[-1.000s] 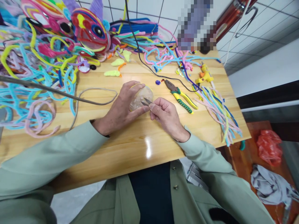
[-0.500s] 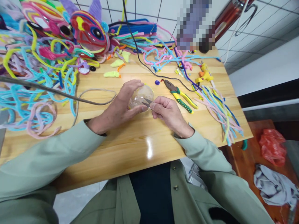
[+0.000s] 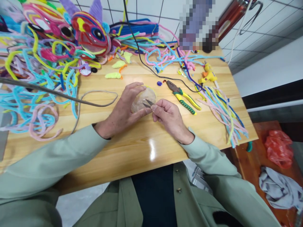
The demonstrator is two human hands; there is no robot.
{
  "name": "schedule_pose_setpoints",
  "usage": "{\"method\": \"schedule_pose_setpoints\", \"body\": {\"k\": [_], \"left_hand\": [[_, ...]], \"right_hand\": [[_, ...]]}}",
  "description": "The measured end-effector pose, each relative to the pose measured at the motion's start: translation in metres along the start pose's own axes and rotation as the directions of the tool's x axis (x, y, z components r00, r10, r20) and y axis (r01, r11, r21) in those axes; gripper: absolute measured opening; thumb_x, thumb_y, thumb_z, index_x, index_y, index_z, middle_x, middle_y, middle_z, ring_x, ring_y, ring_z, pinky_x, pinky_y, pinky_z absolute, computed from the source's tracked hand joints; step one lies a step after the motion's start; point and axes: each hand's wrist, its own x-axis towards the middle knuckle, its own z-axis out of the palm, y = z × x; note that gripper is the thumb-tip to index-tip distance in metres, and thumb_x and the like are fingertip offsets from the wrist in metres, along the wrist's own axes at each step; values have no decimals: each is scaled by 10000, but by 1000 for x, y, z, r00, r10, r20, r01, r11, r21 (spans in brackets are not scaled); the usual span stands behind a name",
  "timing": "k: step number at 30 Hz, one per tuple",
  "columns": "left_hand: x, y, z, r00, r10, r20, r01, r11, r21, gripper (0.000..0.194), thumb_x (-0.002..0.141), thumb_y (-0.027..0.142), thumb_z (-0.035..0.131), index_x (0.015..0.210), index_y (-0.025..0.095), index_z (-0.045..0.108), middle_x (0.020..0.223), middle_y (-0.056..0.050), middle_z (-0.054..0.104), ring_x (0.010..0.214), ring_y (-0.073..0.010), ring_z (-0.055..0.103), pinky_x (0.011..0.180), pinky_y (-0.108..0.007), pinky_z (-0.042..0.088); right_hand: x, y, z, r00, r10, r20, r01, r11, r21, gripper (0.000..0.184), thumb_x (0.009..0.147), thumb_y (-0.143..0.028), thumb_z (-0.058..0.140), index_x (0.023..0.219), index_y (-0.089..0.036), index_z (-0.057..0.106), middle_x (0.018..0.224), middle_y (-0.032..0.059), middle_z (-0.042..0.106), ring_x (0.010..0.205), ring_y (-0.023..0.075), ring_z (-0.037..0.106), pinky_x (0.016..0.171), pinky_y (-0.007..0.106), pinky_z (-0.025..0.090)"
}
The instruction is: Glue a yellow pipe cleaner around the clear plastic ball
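My left hand point(image 3: 130, 105) curves round the left side of a clear, rounded plastic piece point(image 3: 141, 97) with a thin yellow line at its far edge. Its thumb lies along the near side and its fingers reach over the top. In my right hand point(image 3: 167, 115) small scissors point(image 3: 148, 103) are pinched between thumb and forefinger. Their pointed dark blades stand slightly apart over the clear piece, towards its right side; the handles are hidden in my hand. Both hands are close together above the wooden table point(image 3: 132, 154), the left thumb tip near the right fingertips.
Pliers point(image 3: 183, 97) with green and yellow grips lie to the right, near a yellow glue gun point(image 3: 208, 74) and fuzzy stems point(image 3: 224, 116). Tangled stems point(image 3: 21, 97) and a colourful mask-like figure point(image 3: 91, 33) fill the left. A black cable point(image 3: 143, 60) crosses the back.
My right hand has shifted very slightly down and left. The scissors stay over the clear plastic piece, and my left hand keeps its hold.
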Motion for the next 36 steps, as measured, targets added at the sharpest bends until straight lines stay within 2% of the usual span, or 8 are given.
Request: {"method": "schedule_pose_setpoints", "body": {"k": [4,9,16,21,27,33,36], "left_hand": [[0,-3,1,1000,16,-12,-16,1000,-23,678,1178,698,708,1711,327,512,1684,-143,652,1646,-369,619,1406,-643,540],[0,-10,0,1000,24,7,-24,999,-35,781,1139,782,715,1727,318,491,1721,-142,622,1641,-391,615,1411,-654,535],[-2,-5,2,1000,-6,-8,6,999,-32,724,1129,741,755,1704,355,545,1681,-133,660,1640,-383,612,1414,-643,514],[-4,-3,5,999,3,-38,-4,1000,-14,684,1159,731,715,1704,356,546,1696,-139,655,1660,-376,602,1406,-651,521],[-5,1,8,998,-15,-56,11,998,-69,634,1170,662,743,1710,404,533,1733,-129,636,1661,-378,610,1417,-671,516],[-4,-8,6,997,67,-43,-68,998,-20,736,1166,691,743,1762,373,451,1698,-120,636,1652,-373,618,1398,-643,558],[-3,-12,3,998,51,-22,-52,998,-31,768,1148,713,750,1763,365,449,1711,-140,626,1649,-389,617,1408,-652,543]], "right_hand": [[3,1,0,1000,-11,4,11,1000,14,552,956,-723,915,857,-252,643,650,-57,656,594,110,475,585,290,380],[6,-3,-5,996,2,84,-3,1000,9,552,938,-708,942,830,-243,663,622,-60,642,592,109,489,600,286,397],[2,-1,-2,999,14,33,-14,1000,0,527,959,-687,912,847,-249,641,640,-60,645,613,115,509,633,294,438],[-1,6,2,1000,2,-25,-2,1000,0,522,968,-704,888,872,-253,643,646,-61,656,589,107,462,593,294,376],[-3,6,7,998,-8,-66,10,1000,25,490,991,-674,879,884,-246,664,657,-68,642,589,97,453,592,290,368],[2,3,2,1000,21,0,-21,997,72,487,948,-640,921,848,-243,657,619,-67,633,548,89,415,545,279,295],[4,2,-2,999,34,26,-36,997,65,479,933,-614,935,827,-240,654,607,-61,638,535,85,408,536,277,277]]}}
